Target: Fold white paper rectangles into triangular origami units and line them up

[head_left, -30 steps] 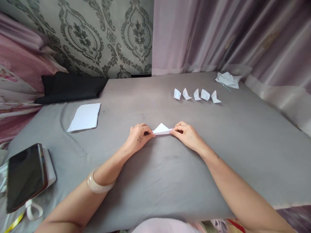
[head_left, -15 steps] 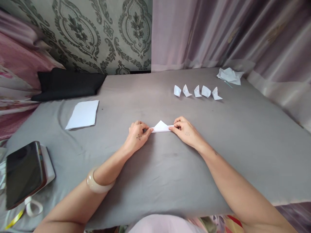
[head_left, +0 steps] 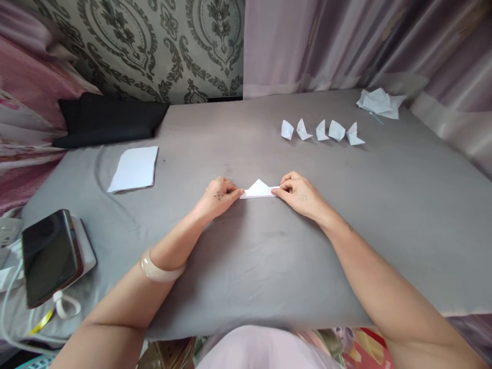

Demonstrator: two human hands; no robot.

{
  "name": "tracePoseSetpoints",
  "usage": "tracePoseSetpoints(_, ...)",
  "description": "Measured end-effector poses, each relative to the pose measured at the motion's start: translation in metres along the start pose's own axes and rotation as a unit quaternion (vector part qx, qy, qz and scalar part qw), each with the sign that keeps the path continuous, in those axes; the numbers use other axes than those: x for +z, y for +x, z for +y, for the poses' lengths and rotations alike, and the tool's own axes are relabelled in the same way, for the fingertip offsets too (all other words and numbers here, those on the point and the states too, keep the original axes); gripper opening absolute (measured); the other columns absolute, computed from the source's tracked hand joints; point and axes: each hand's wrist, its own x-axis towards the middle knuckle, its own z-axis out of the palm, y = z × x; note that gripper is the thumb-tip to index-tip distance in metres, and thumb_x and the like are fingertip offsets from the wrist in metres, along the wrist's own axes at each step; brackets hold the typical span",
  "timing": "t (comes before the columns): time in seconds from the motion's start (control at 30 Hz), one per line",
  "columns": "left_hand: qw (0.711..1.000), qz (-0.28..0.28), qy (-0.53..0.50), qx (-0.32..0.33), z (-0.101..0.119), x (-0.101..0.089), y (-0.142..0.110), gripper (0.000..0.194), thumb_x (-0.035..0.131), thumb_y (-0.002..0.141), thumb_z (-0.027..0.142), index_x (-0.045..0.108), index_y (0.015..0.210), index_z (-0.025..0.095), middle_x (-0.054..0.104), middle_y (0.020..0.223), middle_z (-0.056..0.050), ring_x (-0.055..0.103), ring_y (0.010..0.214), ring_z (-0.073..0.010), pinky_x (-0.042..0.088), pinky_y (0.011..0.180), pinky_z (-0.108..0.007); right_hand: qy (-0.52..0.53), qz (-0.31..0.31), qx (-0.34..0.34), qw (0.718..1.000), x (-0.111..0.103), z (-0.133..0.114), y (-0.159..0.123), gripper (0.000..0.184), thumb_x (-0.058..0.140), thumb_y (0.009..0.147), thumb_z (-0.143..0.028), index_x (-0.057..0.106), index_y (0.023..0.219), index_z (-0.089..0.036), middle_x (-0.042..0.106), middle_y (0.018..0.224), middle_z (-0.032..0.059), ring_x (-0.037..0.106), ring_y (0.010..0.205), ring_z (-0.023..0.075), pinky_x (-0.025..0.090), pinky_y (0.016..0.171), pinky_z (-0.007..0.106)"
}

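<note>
Between my hands is a small piece of folded white paper [head_left: 259, 190], a long flat strip with a triangular peak rising from its far side. My left hand [head_left: 223, 196] pinches its left end, the thumb on top. At the opposite end my right hand [head_left: 300, 196] grips the paper between thumb and fingers. Both hands rest low over the grey cloth [head_left: 269, 266]. Farther off to the right stand several folded paper shapes [head_left: 336, 131] in a row, apart from my hands.
A stack of white paper [head_left: 134, 169] lies to the left, with black folded cloth [head_left: 111, 120] behind it. A phone [head_left: 52, 259] sits on a white box at the near left beside cables. Loose paper sheets [head_left: 380, 102] are heaped at the far right by the curtain [head_left: 346, 46].
The paper's near band, tilted up earlier, now lies flatter under my thumbs. Both hands keep hold of its ends. My view has tipped down slightly, so everything sits higher.
</note>
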Motion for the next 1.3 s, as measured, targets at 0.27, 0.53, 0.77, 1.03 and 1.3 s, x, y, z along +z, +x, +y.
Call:
tracePoseSetpoints(0.27,0.999,0.002,0.031,0.021,-0.002,0.000,0.001,0.032,0.054,0.079,0.038,0.059,0.057,0.016,0.055,0.066,-0.002,0.050,0.064,-0.0140,0.036,0.056,-0.025,0.000,0.002,0.000,1.000,0.001,0.001,0.001,0.033,0.059,0.080,-0.044,0.058,0.058,-0.019,0.060,0.098,0.0002,0.052,0.071,0.0119,0.036,0.062,0.028)
tracePoseSetpoints(0.53,0.994,-0.002,0.113,0.012,-0.006,0.005,0.002,0.026,0.053,0.085,0.032,0.064,0.067,0.016,0.062,0.088,-0.008,0.052,0.090,-0.0221,0.041,0.080,-0.036,-0.001,0.001,-0.002,1.000,0.001,0.001,0.001,0.033,0.059,0.080,-0.044,0.059,0.059,-0.019,0.060,0.099,0.0014,0.053,0.072,0.0128,0.036,0.062,0.028)
tracePoseSetpoints(0.77,0.979,0.023,0.194,0.048,0.001,0.012,-0.009,0.025,0.048,0.090,0.031,0.063,0.077,0.015,0.056,0.101,-0.012,0.045,0.094,-0.0253,0.043,0.082,-0.039,-0.003,-0.002,0.001,1.000,0.000,0.000,0.000,0.033,0.059,0.080,-0.044,0.059,0.058,-0.019,0.059,0.098,0.0009,0.054,0.073,0.0129,0.037,0.063,0.029)
tracePoseSetpoints(1.03,0.946,0.007,0.314,0.083,0.008,0.015,-0.011,0.028,0.037,0.095,0.028,0.059,0.089,0.011,0.054,0.106,-0.016,0.045,0.094,-0.0263,0.041,0.081,-0.039,-0.002,-0.007,-0.005,1.000,0.001,0.003,0.003,0.032,0.060,0.079,-0.044,0.058,0.059,-0.019,0.058,0.097,0.0008,0.052,0.070,0.0119,0.037,0.063,0.029)
tracePoseSetpoints(1.3,0.931,0.033,0.334,0.141,0.009,0.019,-0.014,0.033,0.034,0.092,0.014,0.052,0.119,0.018,0.050,0.113,-0.013,0.045,0.093,-0.0234,0.036,0.077,-0.036,0.032,-0.012,0.000,0.999,0.001,0.006,0.004,0.033,0.060,0.077,-0.043,0.056,0.055,-0.019,0.057,0.096,0.0006,0.048,0.063,0.0096,0.038,0.061,0.028)
